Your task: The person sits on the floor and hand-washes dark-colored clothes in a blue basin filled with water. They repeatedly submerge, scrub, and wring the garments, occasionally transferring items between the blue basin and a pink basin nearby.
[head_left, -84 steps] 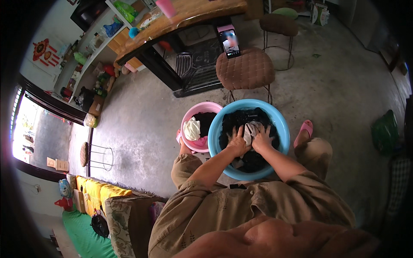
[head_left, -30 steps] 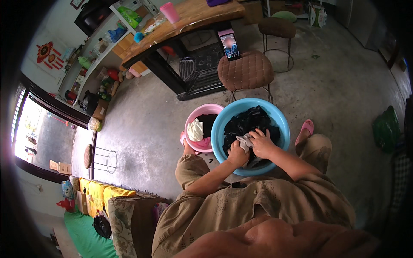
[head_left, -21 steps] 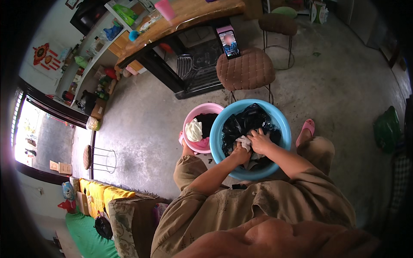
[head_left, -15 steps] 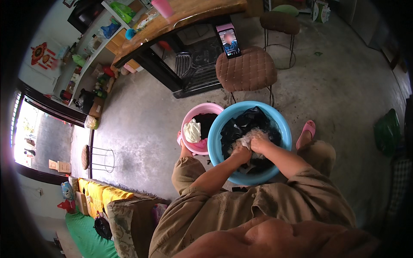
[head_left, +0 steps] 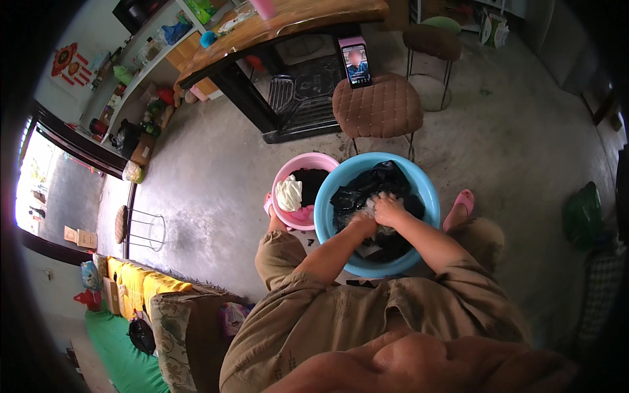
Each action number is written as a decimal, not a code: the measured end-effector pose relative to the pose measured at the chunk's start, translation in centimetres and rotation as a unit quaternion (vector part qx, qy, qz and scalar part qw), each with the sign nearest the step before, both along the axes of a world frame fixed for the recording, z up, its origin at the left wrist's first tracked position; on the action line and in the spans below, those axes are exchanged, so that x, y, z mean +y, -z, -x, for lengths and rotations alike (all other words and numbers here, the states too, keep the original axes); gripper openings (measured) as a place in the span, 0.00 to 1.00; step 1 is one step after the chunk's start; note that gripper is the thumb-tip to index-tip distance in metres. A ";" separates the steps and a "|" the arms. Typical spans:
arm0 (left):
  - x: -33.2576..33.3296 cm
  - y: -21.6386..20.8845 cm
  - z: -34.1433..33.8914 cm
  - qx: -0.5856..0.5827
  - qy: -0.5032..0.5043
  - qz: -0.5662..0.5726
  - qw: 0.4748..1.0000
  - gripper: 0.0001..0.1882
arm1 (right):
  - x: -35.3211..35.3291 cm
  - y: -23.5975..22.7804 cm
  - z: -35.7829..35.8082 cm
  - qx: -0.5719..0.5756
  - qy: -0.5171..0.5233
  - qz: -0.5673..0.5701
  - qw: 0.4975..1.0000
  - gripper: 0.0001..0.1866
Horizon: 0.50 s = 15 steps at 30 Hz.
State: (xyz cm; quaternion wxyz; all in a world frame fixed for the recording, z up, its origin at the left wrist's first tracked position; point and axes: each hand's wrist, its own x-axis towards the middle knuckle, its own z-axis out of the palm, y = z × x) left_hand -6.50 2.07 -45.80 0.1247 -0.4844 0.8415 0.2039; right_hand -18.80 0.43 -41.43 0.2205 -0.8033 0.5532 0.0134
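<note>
Between my knees stands a light-blue basin (head_left: 432, 211) holding dark wet clothes (head_left: 368, 187) in water. Both my hands are inside it, close together. My left hand (head_left: 364, 224) is closed on a pale wet cloth (head_left: 372, 204), its fingers mostly hidden. Slightly farther forward, my right hand (head_left: 389, 209) has its fingers bent over the same cloth. Part of a light fabric also shows below my hands. Touching the blue basin on the left is a smaller pink basin (head_left: 282, 213), with a white cloth (head_left: 289, 194), a dark cloth (head_left: 309, 183) and a pink cloth (head_left: 303, 213) inside.
Ahead of the basins is a brown padded stool (head_left: 378, 108) with a phone (head_left: 356, 64) propped on it. Behind it stands a wooden-topped table (head_left: 282, 31). A sofa (head_left: 171, 334) is at the lower left, and a green bag (head_left: 583, 213) lies far right.
My hands have shifted within the blue basin, the right one now a little farther forward over the cloth. The whole view has moved slightly; the basins stay where they stand.
</note>
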 end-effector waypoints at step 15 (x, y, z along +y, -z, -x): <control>-0.1 -0.2 0.6 0.020 -0.118 -0.076 0.990 0.24 | 1.7 -27.1 2.4 -0.472 -0.163 -0.079 0.863 0.21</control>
